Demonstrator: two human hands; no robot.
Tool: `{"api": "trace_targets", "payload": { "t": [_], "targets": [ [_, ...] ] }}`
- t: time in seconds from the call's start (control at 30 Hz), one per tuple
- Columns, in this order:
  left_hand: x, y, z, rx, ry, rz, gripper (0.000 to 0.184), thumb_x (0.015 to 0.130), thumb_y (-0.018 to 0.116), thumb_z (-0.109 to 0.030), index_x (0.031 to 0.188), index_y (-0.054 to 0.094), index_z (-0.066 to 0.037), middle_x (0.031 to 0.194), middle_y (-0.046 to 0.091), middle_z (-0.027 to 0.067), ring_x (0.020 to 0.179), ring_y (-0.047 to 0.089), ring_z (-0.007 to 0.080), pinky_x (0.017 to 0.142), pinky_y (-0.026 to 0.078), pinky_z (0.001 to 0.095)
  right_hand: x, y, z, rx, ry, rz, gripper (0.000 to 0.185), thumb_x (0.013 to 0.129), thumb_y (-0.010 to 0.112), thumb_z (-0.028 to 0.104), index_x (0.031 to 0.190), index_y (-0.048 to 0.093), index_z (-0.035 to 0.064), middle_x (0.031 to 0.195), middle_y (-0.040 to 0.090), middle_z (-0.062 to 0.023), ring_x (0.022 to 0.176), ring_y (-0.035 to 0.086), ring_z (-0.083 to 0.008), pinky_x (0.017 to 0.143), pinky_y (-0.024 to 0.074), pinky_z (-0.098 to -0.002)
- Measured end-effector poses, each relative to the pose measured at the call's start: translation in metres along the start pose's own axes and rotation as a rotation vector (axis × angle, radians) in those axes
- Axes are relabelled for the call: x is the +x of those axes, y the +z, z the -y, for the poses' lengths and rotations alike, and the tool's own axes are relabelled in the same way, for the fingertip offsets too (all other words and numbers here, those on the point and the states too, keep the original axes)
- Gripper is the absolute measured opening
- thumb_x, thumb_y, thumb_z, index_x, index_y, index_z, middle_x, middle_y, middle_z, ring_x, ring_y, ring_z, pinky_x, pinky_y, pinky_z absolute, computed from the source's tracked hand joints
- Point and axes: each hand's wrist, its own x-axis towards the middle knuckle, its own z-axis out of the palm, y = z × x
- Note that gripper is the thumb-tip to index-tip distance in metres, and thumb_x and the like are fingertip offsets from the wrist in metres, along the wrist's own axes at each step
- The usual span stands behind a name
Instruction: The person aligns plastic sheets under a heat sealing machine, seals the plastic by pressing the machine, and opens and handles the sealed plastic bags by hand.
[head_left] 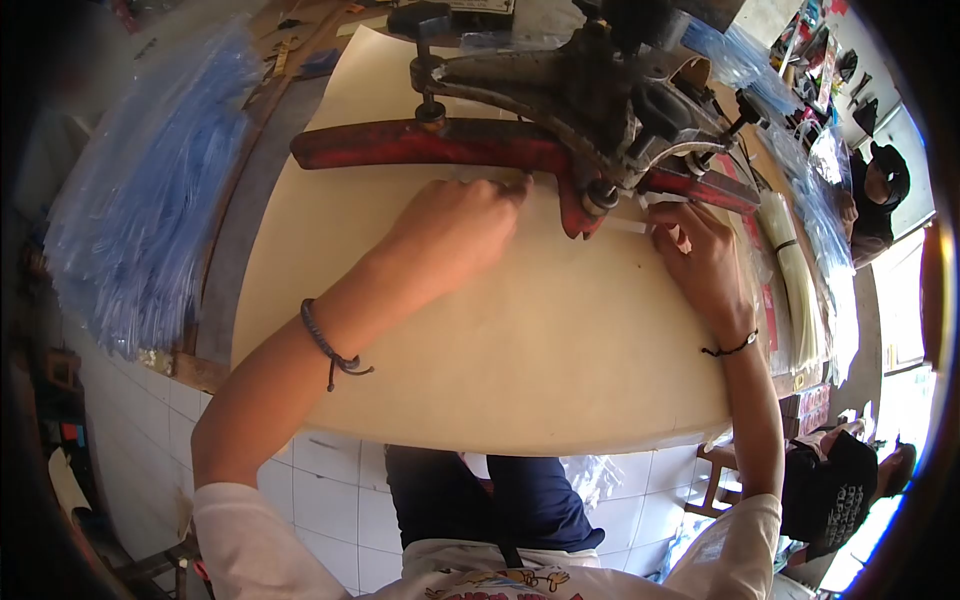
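Cream sheet (480,350) beneath fingers; red bar (430,147) just beyond. Left hand (455,225), right hand (705,250): fingers curled, grip unclear. Pale strip (628,227) between them, nearer right fingers. Step: apparently aligning strip; next calls for steadiness.

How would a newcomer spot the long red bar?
Find the big pale sheet. Over its far part is a dark metal machine; the red bar reaches out from its left side, just beyond the left hand. It looks longer than the red piece by the right hand.
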Motion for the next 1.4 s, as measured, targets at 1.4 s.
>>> {"api": "trace_targets", "payload": {
  "t": [1.4],
  "targets": [
    [-0.0072,-0.0011,0.0002,-0.053,0.006,-0.004,0.05,0.088,0.061,-0.007,0.137,0.058,-0.003,0.083,0.069,0.0171,0.072,0.068,0.033,0.065,0.056,0.0426,-0.0017,-0.0047,-0.0073,0.008,-0.05,0.033,0.011,0.086,0.065,0.003,0.096,0.067,0.004,0.093,0.069,-0.0109,0.086,0.068,-0.0285,0.075,0.0577,-0.0396]
  ]
}}
